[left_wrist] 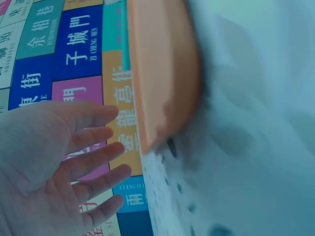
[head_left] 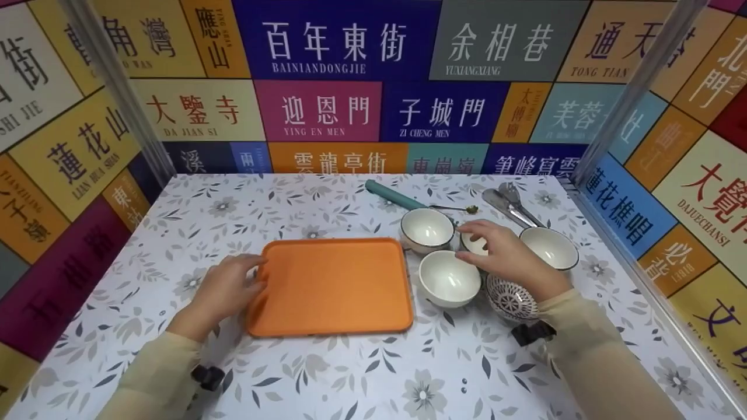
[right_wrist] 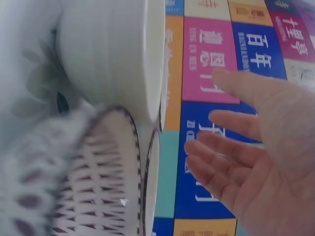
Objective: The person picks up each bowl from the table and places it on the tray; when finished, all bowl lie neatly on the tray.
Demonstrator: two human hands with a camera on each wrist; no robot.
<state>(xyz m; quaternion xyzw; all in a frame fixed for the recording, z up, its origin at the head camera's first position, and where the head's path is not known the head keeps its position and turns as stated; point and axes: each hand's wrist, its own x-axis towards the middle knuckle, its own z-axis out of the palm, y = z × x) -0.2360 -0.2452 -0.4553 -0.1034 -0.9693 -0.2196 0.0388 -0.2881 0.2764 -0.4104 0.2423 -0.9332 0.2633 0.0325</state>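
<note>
An orange rectangular tray (head_left: 335,289) lies on the table, its edge also showing in the left wrist view. My left hand (head_left: 224,289) hovers at the tray's left edge, fingers loosely spread and holding nothing; whether it touches the rim I cannot tell. Above the bowls is my right hand (head_left: 508,251), fingers apart with nothing between them. Below and beside it sit a plain white bowl (head_left: 449,280), a dark-rimmed white bowl (head_left: 427,228), a patterned bowl (head_left: 512,297) and another white bowl (head_left: 551,248). One more bowl (head_left: 471,242) is partly hidden by the right hand.
Behind the bowls lie a teal cylindrical case (head_left: 394,194), a thin spoon-like utensil (head_left: 455,208) and metal utensils (head_left: 510,204). A floral cloth (head_left: 327,379) covers the table. Printed panels (head_left: 321,111) stand at the back and both sides.
</note>
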